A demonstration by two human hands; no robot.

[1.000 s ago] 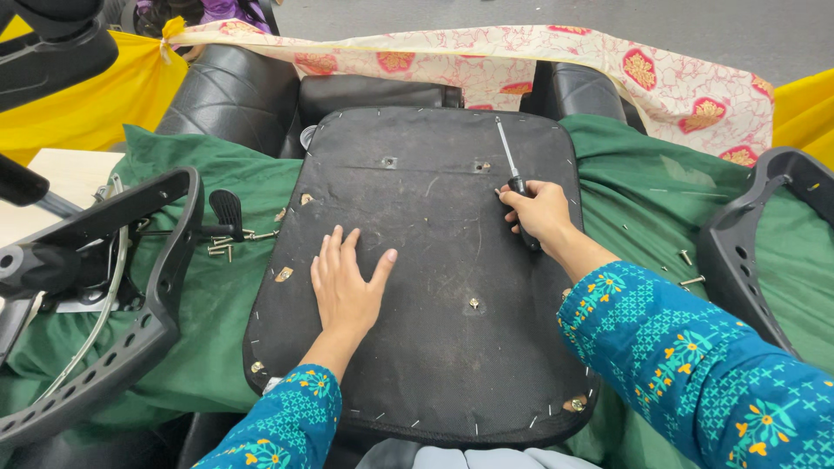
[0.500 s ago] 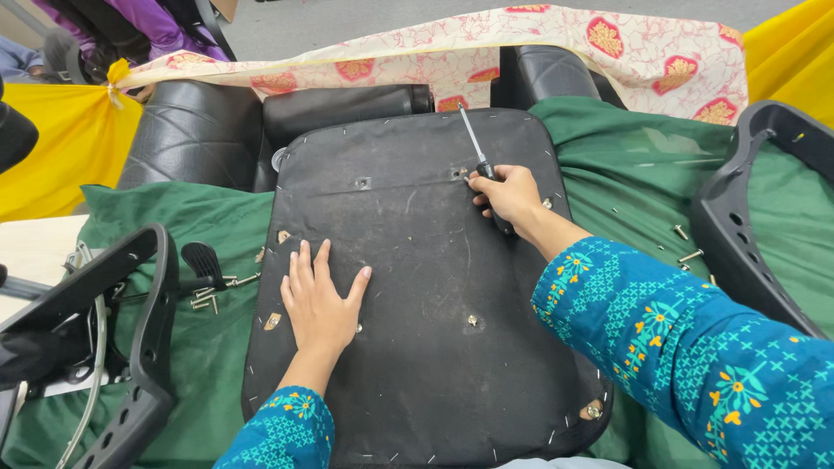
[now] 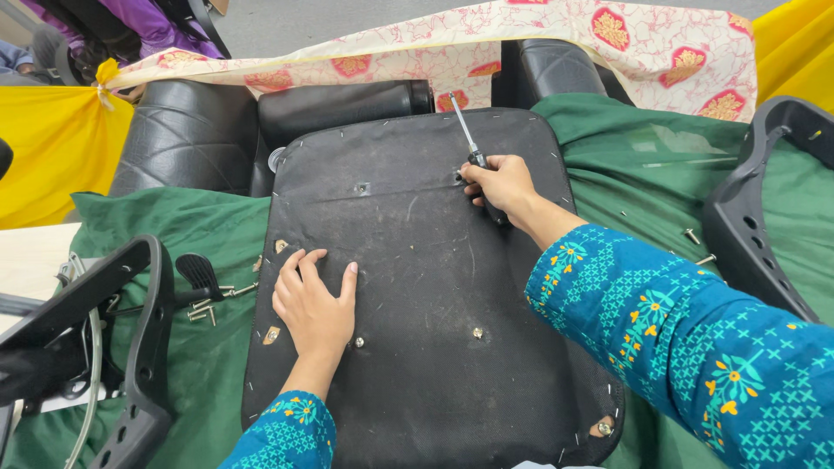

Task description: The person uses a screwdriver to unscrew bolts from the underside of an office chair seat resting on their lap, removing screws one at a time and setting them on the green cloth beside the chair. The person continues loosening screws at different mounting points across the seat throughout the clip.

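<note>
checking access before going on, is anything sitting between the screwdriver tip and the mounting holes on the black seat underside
Nothing visible does. The right hand holds the screwdriver over the seat underside, shaft pointing up and away. The left hand lies flat lower left, clear of the upper holes.

A green cloth is covering the work surface and carrying everything. A black seat base is lying face down at its middle. Loose screws are lying near its left edge beside a black armrest; another black armrest is resting at the right edge, with two screws just beside it.
</note>
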